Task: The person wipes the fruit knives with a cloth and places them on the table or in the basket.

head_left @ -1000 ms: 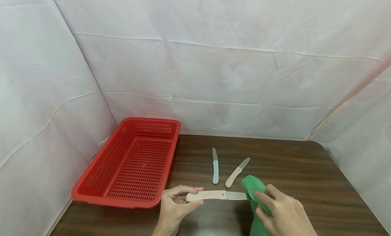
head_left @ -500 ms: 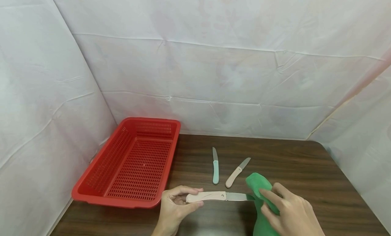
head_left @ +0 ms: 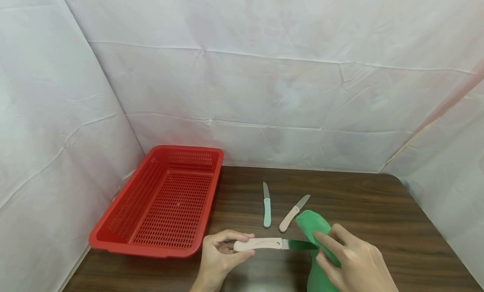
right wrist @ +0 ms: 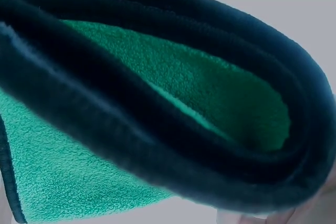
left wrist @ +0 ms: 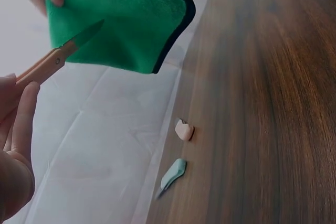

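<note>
My left hand (head_left: 217, 258) grips a paring knife (head_left: 261, 243) by its pale pink handle, thumb below and fingers above, with the blade pointing right. My right hand (head_left: 353, 258) pinches a folded green cloth (head_left: 319, 273) at the blade's tip end. Part of the cloth stands up above the blade, and the rest hangs below. In the left wrist view the blade (left wrist: 86, 34) lies in front of the green cloth (left wrist: 123, 22), tinted green by it. Dark edging and a looped fold of the cloth (right wrist: 79, 177) fill most of the right wrist view.
Beyond the hands, a mint-handled knife (head_left: 266, 212) and another pink-handled knife (head_left: 290, 218) lie on the dark wooden table (head_left: 351, 199), blades away from me. A red slotted basket (head_left: 151, 253) stands at the left. White sheeting (head_left: 264, 82) hangs behind.
The right hand and cloth first moved right toward the blade's tip, then came back left a little. The left hand and its knife have shifted slightly right. The two lying knives stayed put.
</note>
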`<state>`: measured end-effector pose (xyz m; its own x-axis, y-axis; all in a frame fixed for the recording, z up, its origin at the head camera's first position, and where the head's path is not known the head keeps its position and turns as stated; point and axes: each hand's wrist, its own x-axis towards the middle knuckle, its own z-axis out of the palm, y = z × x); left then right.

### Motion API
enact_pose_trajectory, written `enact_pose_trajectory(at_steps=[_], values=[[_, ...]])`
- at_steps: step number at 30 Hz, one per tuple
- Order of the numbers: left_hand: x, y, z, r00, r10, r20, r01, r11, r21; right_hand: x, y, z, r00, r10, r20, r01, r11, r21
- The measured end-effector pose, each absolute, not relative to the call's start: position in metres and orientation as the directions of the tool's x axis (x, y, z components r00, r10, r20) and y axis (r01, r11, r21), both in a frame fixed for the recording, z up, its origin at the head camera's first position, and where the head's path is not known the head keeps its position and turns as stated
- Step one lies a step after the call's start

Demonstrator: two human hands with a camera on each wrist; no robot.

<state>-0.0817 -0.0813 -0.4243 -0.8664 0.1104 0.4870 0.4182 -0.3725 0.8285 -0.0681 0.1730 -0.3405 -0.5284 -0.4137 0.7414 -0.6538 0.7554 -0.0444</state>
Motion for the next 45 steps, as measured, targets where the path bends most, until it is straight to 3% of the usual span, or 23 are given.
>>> enact_pose_trajectory(at_steps=[19,27,37,45], values=[[-0.081,-0.076,-0.420,-0.825,0.082,0.560,0.488,-0.396,0.778,-0.067,0.138,-0.356,-0.450,-0.553,0.701,-0.715,0.694,0.089],[-0.081,-0.080,-0.419,-0.821,0.069,0.567,0.475,-0.468,0.745,-0.067,0.150,-0.364,-0.510,-0.571,0.643,-0.662,0.738,0.131],[-0.083,-0.084,-0.420,-0.802,0.081,0.592,0.499,-0.456,0.737,-0.070,0.167,-0.365,-0.592,-0.560,0.579,-0.668,0.743,0.035],[-0.082,-0.085,-0.422,-0.835,0.099,0.541,0.466,-0.394,0.792,-0.071,0.176,-0.362,-0.592,-0.503,0.629,-0.638,0.770,0.014]])
